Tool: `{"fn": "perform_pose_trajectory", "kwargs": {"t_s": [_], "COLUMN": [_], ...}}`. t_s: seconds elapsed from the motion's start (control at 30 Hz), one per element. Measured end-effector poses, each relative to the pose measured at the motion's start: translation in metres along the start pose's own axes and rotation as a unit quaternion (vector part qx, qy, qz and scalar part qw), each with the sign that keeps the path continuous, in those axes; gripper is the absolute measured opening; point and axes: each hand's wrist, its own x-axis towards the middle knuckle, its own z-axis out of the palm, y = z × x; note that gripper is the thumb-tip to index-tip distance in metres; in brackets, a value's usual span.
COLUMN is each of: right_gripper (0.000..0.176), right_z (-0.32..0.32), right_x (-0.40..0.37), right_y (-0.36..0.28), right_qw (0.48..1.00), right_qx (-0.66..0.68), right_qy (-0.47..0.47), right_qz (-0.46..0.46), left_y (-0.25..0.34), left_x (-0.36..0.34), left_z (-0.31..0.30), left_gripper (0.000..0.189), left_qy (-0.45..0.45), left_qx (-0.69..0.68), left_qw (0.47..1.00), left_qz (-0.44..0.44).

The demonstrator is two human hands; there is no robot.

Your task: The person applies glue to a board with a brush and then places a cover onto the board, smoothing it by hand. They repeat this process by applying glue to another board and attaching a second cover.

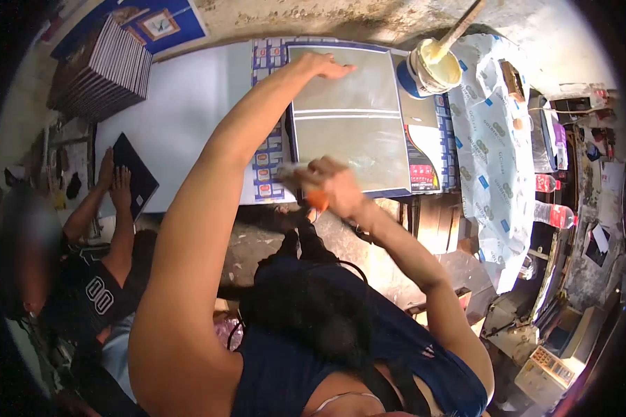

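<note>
In front of me lies a dark blue-edged cover (348, 153) bearing two beige panels, with a white strip between them. My left hand (325, 66) rests on its upper panel (368, 80), fingers stretched out. By the cover's lower left corner, my right hand (335, 186) is closed around a tool with an orange handle (318, 200). Motion blurs the tool's greyish end, so I cannot tell its exact kind. Beneath the cover are blue-and-white printed sheets (266, 156).
A bucket (424, 73) of pale paste holds a wooden-handled brush (459, 31). Stacked covers (108, 69) stand back left. A co-worker's hands (118, 177) press a dark board (133, 174). Plastic wrap (490, 139) and bottles (555, 215) are on the right.
</note>
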Motion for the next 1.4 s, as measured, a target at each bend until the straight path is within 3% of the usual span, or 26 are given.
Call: {"fn": "perform_pose_trajectory", "kwargs": {"t_s": [0.1, 0.13, 0.2, 0.27, 0.3, 0.37, 0.47, 0.5, 0.53, 0.6, 0.63, 0.67, 0.73, 0.8, 0.9, 0.97, 1.0, 1.07, 1.13, 1.17, 1.2, 1.33, 1.4], "right_gripper": [0.039, 0.035, 0.031, 0.03, 0.033, 0.037, 0.037, 0.036, 0.036, 0.037, 0.037, 0.036, 0.036, 0.036, 0.032, 0.033, 0.035, 0.032, 0.032, 0.032, 0.027, 0.035, 0.035], "right_z": [-0.011, -0.028, -0.003, 0.039, 0.028, 0.01, -0.018, -0.013, -0.006, 0.016, 0.031, 0.042, 0.03, 0.012, -0.022, -0.041, -0.027, -0.023, -0.002, 0.015, 0.009, -0.035, -0.045], "right_x": [0.039, 0.059, 0.077, 0.059, 0.046, 0.015, 0.001, 0.008, 0.031, 0.037, 0.033, 0.029, -0.002, -0.039, -0.06, -0.048, -0.041, -0.012, -0.009, -0.02, -0.028, -0.078, -0.078], "right_y": [0.052, 0.057, 0.079, 0.068, 0.037, -0.001, 0.012, 0.028, 0.084, 0.095, 0.083, 0.073, 0.016, -0.025, -0.009, 0.03, 0.067, 0.104, 0.103, 0.084, 0.049, -0.023, -0.006], "right_qw": [0.985, 0.979, 0.978, 0.991, 0.99, 0.998, 0.995, 0.995, 0.972, 0.975, 0.98, 0.982, 0.989, 0.995, 0.989, 0.991, 0.961, 0.959, 0.989, 0.992, 0.995, 0.995, 0.999], "right_qx": [-0.09, -0.064, -0.04, -0.024, 0.054, 0.041, 0.074, -0.013, -0.099, -0.066, -0.039, -0.013, 0.038, 0.084, 0.132, -0.064, -0.176, -0.096, -0.056, -0.044, -0.006, 0.018, 0.006], "right_qy": [0.141, 0.17, 0.171, 0.101, 0.118, 0.04, 0.049, 0.098, 0.2, 0.181, 0.136, 0.091, 0.133, -0.004, 0.061, 0.085, 0.198, 0.239, 0.102, 0.102, 0.084, -0.094, -0.053], "right_qz": [0.038, 0.094, 0.115, 0.089, 0.051, 0.005, -0.045, 0.026, 0.069, 0.112, 0.14, 0.164, 0.048, 0.053, -0.015, 0.087, 0.076, 0.117, 0.094, 0.066, 0.053, 0.01, -0.005], "left_y": [-0.007, -0.01, -0.014, -0.008, -0.007, -0.008, -0.008, -0.005, -0.004, -0.026, -0.021, -0.02, 0.007, 0.013, -0.002, -0.002, 0.002, 0.008, 0.006, 0.003, 0.005, 0.008, 0.008], "left_x": [0.006, 0.019, 0.03, 0.019, 0.019, 0.018, 0.013, 0.0, 0.026, 0.106, 0.095, 0.084, 0.0, -0.021, 0.009, 0.024, 0.021, 0.018, 0.023, 0.028, 0.028, 0.022, 0.021], "left_z": [0.005, 0.002, 0.007, 0.004, 0.003, 0.005, 0.001, -0.001, 0.013, 0.027, 0.024, 0.018, -0.001, -0.005, 0.003, 0.012, 0.008, 0.005, 0.005, 0.005, 0.009, 0.013, 0.013], "left_gripper": [0.099, 0.098, 0.092, 0.092, 0.092, 0.092, 0.092, 0.094, 0.089, 0.08, 0.078, 0.083, 0.093, 0.092, 0.09, 0.089, 0.088, 0.086, 0.085, 0.084, 0.084, 0.082, 0.081], "left_qy": [-0.017, -0.015, -0.025, -0.042, -0.043, -0.04, -0.004, 0.006, -0.004, -0.014, -0.03, -0.023, -0.019, -0.029, -0.018, -0.02, -0.021, -0.023, -0.015, -0.006, -0.005, 0.003, 0.005], "left_qx": [0.019, 0.036, 0.037, 0.024, 0.025, 0.028, 0.061, 0.038, 0.047, 0.07, 0.064, 0.059, 0.049, 0.053, 0.045, 0.046, 0.049, 0.059, 0.069, 0.073, 0.076, 0.072, 0.071], "left_qw": [1.0, 0.999, 0.999, 0.999, 0.999, 0.999, 0.998, 0.999, 0.998, 0.994, 0.992, 0.996, 0.999, 0.998, 0.999, 0.999, 0.998, 0.998, 0.998, 0.997, 0.997, 0.997, 0.997], "left_qz": [-0.011, -0.009, -0.001, 0.02, 0.016, 0.006, -0.001, -0.002, 0.031, 0.087, 0.105, 0.067, -0.003, 0.004, 0.003, 0.01, 0.015, 0.015, -0.001, -0.013, -0.009, 0.003, 0.006]}}
